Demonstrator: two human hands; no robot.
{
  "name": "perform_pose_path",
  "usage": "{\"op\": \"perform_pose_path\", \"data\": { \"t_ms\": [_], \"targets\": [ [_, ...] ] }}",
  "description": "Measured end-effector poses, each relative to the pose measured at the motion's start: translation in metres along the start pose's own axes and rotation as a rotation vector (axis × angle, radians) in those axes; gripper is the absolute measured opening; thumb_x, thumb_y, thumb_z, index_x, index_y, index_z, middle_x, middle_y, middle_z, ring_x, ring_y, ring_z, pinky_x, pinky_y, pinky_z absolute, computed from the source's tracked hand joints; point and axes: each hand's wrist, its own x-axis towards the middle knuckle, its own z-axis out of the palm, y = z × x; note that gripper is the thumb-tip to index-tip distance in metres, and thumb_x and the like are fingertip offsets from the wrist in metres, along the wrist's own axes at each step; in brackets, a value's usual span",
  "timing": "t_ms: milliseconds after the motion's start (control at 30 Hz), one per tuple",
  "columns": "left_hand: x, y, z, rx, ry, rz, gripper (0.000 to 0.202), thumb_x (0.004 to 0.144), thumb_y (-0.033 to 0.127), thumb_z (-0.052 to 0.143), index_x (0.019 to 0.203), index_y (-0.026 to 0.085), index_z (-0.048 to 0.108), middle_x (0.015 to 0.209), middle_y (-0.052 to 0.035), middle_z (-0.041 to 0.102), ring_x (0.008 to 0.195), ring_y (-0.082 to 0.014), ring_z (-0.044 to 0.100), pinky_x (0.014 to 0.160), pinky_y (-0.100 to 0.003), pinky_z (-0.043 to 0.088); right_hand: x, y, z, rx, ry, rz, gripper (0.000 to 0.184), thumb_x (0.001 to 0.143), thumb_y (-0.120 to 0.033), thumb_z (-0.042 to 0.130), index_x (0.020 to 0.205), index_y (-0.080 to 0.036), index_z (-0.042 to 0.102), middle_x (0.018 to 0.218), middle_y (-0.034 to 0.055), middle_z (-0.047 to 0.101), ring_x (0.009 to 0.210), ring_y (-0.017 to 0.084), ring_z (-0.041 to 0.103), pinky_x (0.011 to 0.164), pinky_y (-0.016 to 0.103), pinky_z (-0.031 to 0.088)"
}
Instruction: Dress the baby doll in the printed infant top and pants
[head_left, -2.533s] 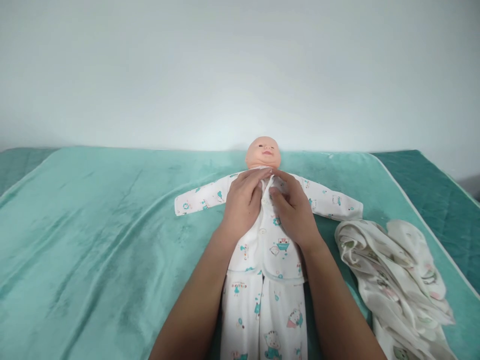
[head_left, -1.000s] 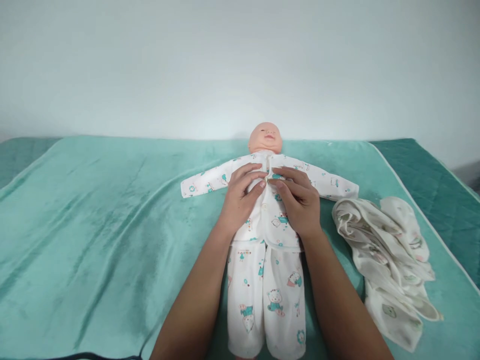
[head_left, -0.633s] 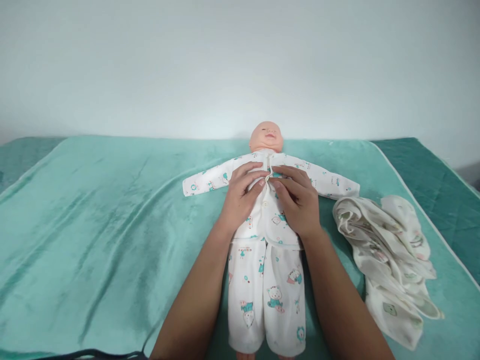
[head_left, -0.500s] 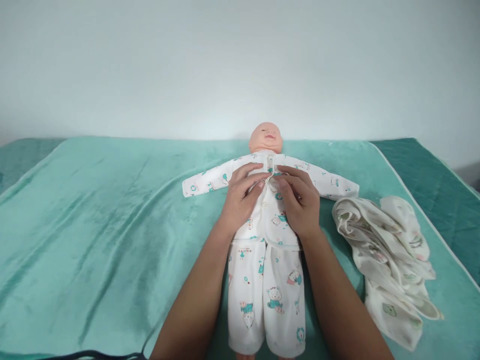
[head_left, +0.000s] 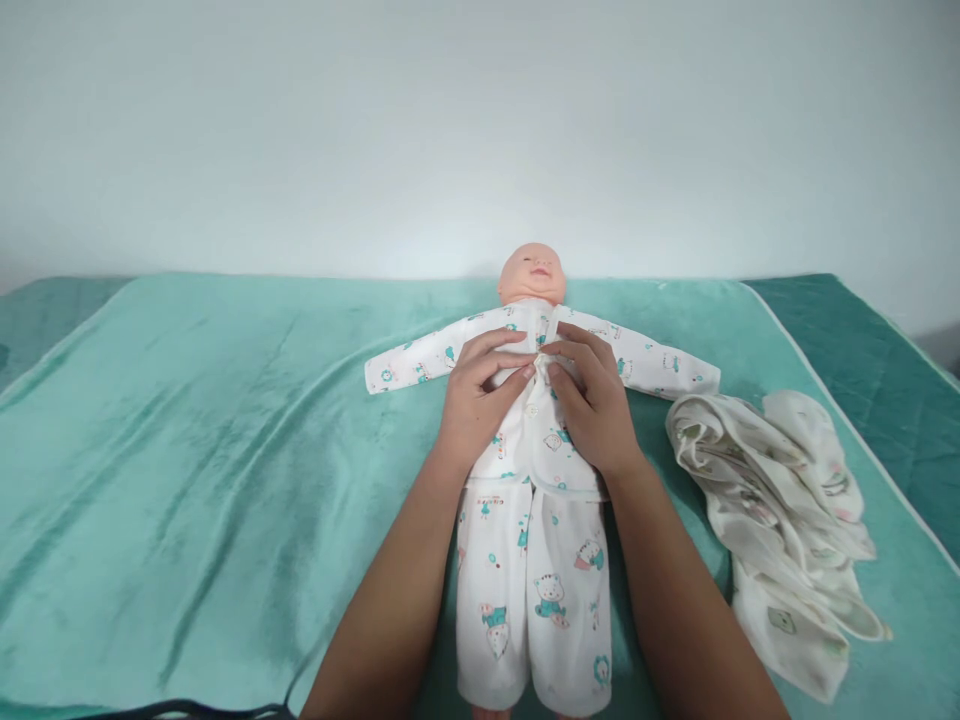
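A baby doll (head_left: 534,272) lies on its back, arms spread, in a white printed jacket (head_left: 517,450) and matching trousers (head_left: 491,575). At the chest, my left hand (head_left: 474,405) pinches the left edge of the jacket's front opening between thumb and index finger. Opposite it, my right hand (head_left: 601,408) pinches the other edge with thumb and fingers. A small pale button (head_left: 539,360) shows between the fingertips; whether it is through its hole I cannot tell. Another button (head_left: 532,411) sits lower on the front. Above my fingers the collar edges lie slightly apart.
A crumpled white printed cloth (head_left: 772,520) lies to the right of the doll. Under everything spreads a wrinkled mint-green blanket (head_left: 225,450), over a darker green cover (head_left: 862,370). A black cord (head_left: 187,708) runs along the bottom left. Behind stands a pale wall (head_left: 450,130).
My right fingers have shifted slightly left and closed in at the front opening. The jacket's right edge now lies flatter, and the button shows between my fingertips.
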Motion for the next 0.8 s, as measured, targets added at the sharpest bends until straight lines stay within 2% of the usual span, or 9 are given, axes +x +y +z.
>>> {"op": "perform_pose_path", "data": {
  "t_ms": [167,333,467,633,733,800],
  "targets": [
    [0.000,0.001,-0.001,-0.028,0.002,-0.006,0.009,0.087,0.024,0.073,0.092,0.028,0.079,0.121,-0.0041,0.070,0.122,-0.0222,0.061,0.108,-0.045,0.047,0.000,0.000,-0.001,0.035,-0.038,0.043,0.018,0.097,-0.024,0.053,0.113,-0.027,0.061,0.140,0.0085,0.054,0.137,0.026,0.046,0.114,0.053,0.037],
    [0.000,-0.001,-0.002,-0.014,-0.068,0.032,0.009,0.088,0.028,0.072,0.094,0.030,0.079,0.126,-0.0041,0.068,0.129,-0.0243,0.056,0.102,-0.044,0.051,0.000,0.002,-0.001,0.105,-0.040,0.064,0.014,0.097,-0.028,0.056,0.110,-0.028,0.061,0.142,0.0073,0.052,0.139,0.025,0.044,0.117,0.052,0.034],
    [0.000,-0.002,-0.002,0.029,-0.078,0.078,0.009,0.089,0.028,0.072,0.094,0.031,0.079,0.126,-0.0038,0.069,0.129,-0.0242,0.056,0.108,-0.048,0.047,0.001,0.002,-0.001,0.142,-0.047,0.096,0.010,0.097,-0.030,0.055,0.104,-0.027,0.063,0.141,0.0073,0.052,0.138,0.025,0.044,0.117,0.051,0.033],
    [0.001,0.002,-0.002,0.051,-0.086,0.052,0.008,0.089,0.027,0.070,0.093,0.028,0.077,0.126,-0.0035,0.068,0.127,-0.0235,0.057,0.107,-0.047,0.047,0.001,0.001,0.001,0.173,-0.002,0.114,0.011,0.098,-0.033,0.055,0.100,-0.025,0.064,0.138,0.0085,0.055,0.135,0.025,0.048,0.114,0.050,0.036],
    [0.001,0.004,-0.005,0.043,-0.080,-0.004,0.005,0.090,0.027,0.068,0.087,0.025,0.072,0.127,-0.0045,0.068,0.125,-0.0240,0.059,0.102,-0.045,0.050,0.000,0.002,0.001,0.202,0.040,0.139,0.013,0.098,-0.035,0.056,0.094,-0.024,0.062,0.137,0.0086,0.056,0.130,0.025,0.051,0.111,0.050,0.040],
    [0.002,0.007,-0.010,0.045,-0.118,-0.018,0.010,0.091,0.028,0.067,0.082,0.023,0.069,0.130,-0.0050,0.067,0.126,-0.0246,0.058,0.104,-0.046,0.049,0.000,0.003,0.000,0.225,0.077,0.156,0.015,0.097,-0.037,0.057,0.091,-0.024,0.061,0.137,0.0084,0.056,0.127,0.025,0.054,0.108,0.049,0.043]
  ]
}}
